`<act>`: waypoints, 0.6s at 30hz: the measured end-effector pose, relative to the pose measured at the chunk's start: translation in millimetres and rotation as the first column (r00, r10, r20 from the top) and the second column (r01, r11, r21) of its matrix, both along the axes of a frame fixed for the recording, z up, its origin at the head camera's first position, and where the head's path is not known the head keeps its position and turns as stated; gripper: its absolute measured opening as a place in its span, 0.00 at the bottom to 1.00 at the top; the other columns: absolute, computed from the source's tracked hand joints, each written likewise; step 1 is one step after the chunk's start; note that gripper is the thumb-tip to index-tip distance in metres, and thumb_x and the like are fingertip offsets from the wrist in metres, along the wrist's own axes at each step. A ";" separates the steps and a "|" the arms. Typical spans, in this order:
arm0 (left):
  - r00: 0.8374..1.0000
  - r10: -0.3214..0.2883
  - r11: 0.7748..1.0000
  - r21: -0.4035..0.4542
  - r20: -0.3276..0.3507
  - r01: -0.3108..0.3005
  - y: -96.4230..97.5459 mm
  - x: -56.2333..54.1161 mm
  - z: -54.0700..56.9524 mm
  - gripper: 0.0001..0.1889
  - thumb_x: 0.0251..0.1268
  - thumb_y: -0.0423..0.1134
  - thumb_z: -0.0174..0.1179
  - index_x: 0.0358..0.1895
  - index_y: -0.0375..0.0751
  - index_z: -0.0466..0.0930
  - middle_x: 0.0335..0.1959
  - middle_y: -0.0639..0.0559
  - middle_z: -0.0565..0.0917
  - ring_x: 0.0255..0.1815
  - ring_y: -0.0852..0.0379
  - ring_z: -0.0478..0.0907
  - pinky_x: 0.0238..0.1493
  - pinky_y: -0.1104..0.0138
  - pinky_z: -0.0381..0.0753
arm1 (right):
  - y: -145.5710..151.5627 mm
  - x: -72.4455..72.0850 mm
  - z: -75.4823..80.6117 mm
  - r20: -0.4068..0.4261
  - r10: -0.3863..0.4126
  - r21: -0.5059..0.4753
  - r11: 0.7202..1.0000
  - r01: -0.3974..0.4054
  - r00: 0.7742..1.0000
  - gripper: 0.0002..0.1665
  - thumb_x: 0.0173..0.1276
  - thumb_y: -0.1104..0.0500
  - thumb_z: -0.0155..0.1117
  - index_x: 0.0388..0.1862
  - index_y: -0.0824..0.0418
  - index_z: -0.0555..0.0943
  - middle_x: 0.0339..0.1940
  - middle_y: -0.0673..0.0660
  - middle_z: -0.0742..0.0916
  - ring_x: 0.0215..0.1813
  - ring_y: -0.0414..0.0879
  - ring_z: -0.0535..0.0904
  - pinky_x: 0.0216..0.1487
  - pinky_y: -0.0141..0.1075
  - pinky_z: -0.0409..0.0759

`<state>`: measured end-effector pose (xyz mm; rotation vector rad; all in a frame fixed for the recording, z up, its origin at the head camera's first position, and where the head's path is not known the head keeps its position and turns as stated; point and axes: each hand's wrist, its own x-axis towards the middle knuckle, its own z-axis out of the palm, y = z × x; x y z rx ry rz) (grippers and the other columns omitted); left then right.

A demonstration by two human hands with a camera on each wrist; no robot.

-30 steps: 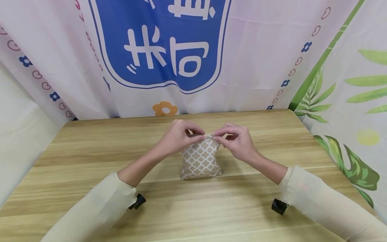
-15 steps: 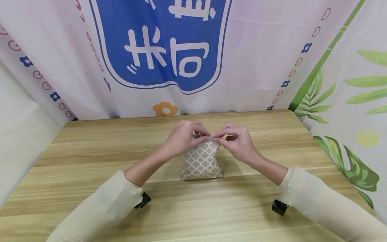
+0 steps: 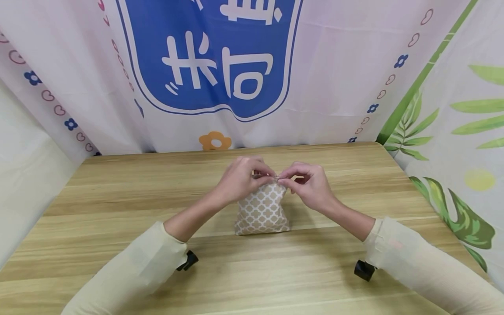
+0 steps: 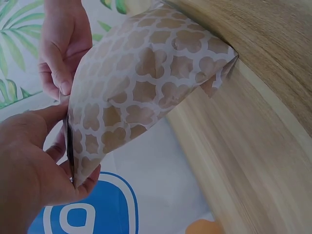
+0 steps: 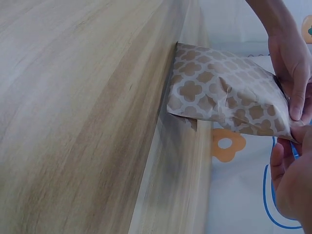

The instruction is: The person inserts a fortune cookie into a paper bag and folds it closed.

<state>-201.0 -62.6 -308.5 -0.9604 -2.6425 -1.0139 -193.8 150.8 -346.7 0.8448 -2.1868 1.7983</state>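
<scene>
A tan paper bag with a white quatrefoil pattern (image 3: 261, 212) stands on the wooden table, its base down and its top edge raised. My left hand (image 3: 241, 179) pinches that top edge between thumb and fingers. Right beside it, my right hand (image 3: 309, 184) pinches the top right corner, the fingertips of both hands nearly meeting. In the left wrist view, the bag (image 4: 141, 83) looks full and creased, and a dark line runs along its top edge by my left hand (image 4: 34, 151). Folded paper shows at the base of the bag (image 5: 224, 90) in the right wrist view.
The wooden table (image 3: 252, 271) reaches back to a white printed curtain (image 3: 334, 87) with a blue emblem. A leaf-printed cloth (image 3: 464, 157) hangs along the right side. Black wrist-camera mounts sit under both sleeves.
My left hand has slid to the right along the bag's top edge, up against the right hand's fingertips. The right hand and the bag's base stay in place.
</scene>
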 end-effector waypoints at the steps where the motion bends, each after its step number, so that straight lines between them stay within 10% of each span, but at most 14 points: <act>1: 1.000 0.005 1.000 -0.002 0.004 -0.004 0.3 -0.2 -0.1 0.04 0.64 0.34 0.73 0.40 0.42 0.93 0.31 0.54 0.86 0.29 0.60 0.77 0.33 0.69 0.76 | -0.1 0.3 0.1 -0.005 0.000 -0.007 1.000 0.000 1.000 0.02 0.63 0.78 0.71 0.34 0.76 0.87 0.33 0.65 0.88 0.27 0.43 0.82 0.22 0.30 0.80; 18: 1.000 -0.010 0.994 -0.113 0.011 0.011 -19.1 3.1 -8.0 0.06 0.69 0.41 0.70 0.37 0.43 0.89 0.33 0.56 0.85 0.32 0.61 0.77 0.35 0.67 0.78 | -1.2 5.4 -5.1 -0.019 0.002 -0.023 1.000 -0.002 1.000 0.05 0.59 0.79 0.72 0.32 0.74 0.88 0.29 0.64 0.87 0.25 0.40 0.79 0.20 0.33 0.80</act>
